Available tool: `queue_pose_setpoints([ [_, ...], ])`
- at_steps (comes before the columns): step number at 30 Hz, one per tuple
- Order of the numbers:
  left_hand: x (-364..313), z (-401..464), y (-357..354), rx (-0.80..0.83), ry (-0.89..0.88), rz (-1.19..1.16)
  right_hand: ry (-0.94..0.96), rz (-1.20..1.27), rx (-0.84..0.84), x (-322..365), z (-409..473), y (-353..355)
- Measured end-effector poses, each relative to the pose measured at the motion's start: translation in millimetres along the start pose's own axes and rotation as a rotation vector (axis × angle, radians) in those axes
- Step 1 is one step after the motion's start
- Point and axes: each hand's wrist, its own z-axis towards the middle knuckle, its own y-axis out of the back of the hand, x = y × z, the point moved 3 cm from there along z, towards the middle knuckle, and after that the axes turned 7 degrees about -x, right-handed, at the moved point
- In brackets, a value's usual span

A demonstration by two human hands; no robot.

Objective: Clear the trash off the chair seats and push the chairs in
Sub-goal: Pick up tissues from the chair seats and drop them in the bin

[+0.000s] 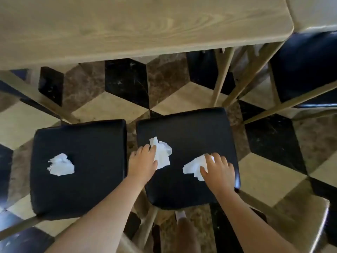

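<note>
Two black padded chair seats stand side by side in front of a wooden table. The left seat carries one crumpled white napkin. On the right seat lie two more. My left hand pinches the left napkin at its edge. My right hand rests on the right napkin, fingers curled over it. Both napkins still touch the seat.
Both chairs are pulled out from the table, with patterned tile floor showing between. Table legs stand behind the right seat. Another black chair sits at the far right under a second table. A chair back is at the lower right.
</note>
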Motion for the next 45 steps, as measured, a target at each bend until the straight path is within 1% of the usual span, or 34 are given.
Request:
queue_pose_setpoints([
  [1,0.0,5.2,-11.0,0.037,-0.028,0.012,-0.037,-0.002,0.040,-2.3,2.4,-8.7],
  [2,-0.6,9.4,-25.1,0.064,-0.061,0.027,-0.061,0.000,0.034,-4.1,4.4,-18.9],
  [6,2.6,20.9,-79.9,0.231,-0.154,0.092,-0.033,0.007,0.076,-9.6,7.7,-60.8],
  [10,8.5,29.3,-104.3,0.304,-0.176,0.104,-0.019,-0.012,0.086,-17.9,19.1,-92.9],
  [12,12.7,28.8,-113.1,0.288,-0.178,0.087,-0.001,-0.003,0.089,-20.9,20.8,-110.4],
  [14,15.6,27.4,-122.4,0.205,-0.186,0.051,0.007,0.021,0.046,-22.4,21.3,-122.5],
  [20,15.9,32.1,-132.2,0.055,-0.230,-0.047,0.058,0.054,-0.081,-19.6,28.9,-144.1],
  [23,17.3,31.4,-137.6,0.040,-0.248,-0.070,0.083,0.067,-0.112,-23.1,33.4,-149.9],
  [27,17.8,29.0,-138.1,0.111,-0.224,-0.089,0.118,0.065,-0.087,-18.7,39.3,-140.9],
  [29,20.0,26.6,-130.3,0.144,-0.178,-0.109,0.111,0.063,-0.058,-12.4,39.6,-129.2],
  [31,22.3,22.0,-113.9,0.152,-0.148,-0.091,0.130,0.088,-0.082,-3.8,35.9,-112.0],
  [34,25.4,4.9,-69.8,0.134,-0.097,-0.090,0.187,0.129,-0.086,16.3,23.7,-78.9],
  [37,32.9,-26.6,-10.9,0.025,-0.034,-0.153,0.290,0.182,-0.141,42.1,5.9,-31.3],
  [40,45.7,-60.9,41.1,-0.033,0.066,-0.225,0.352,0.225,-0.186,70.3,-15.7,18.5],
  [43,55.4,-96.1,89.0,-0.118,0.068,-0.203,0.432,0.217,-0.217,98.2,-36.1,61.3],
  [45,65.1,-121.8,112.7,-0.186,0.105,-0.200,0.497,0.228,-0.223,118.9,-51.1,84.1],
])
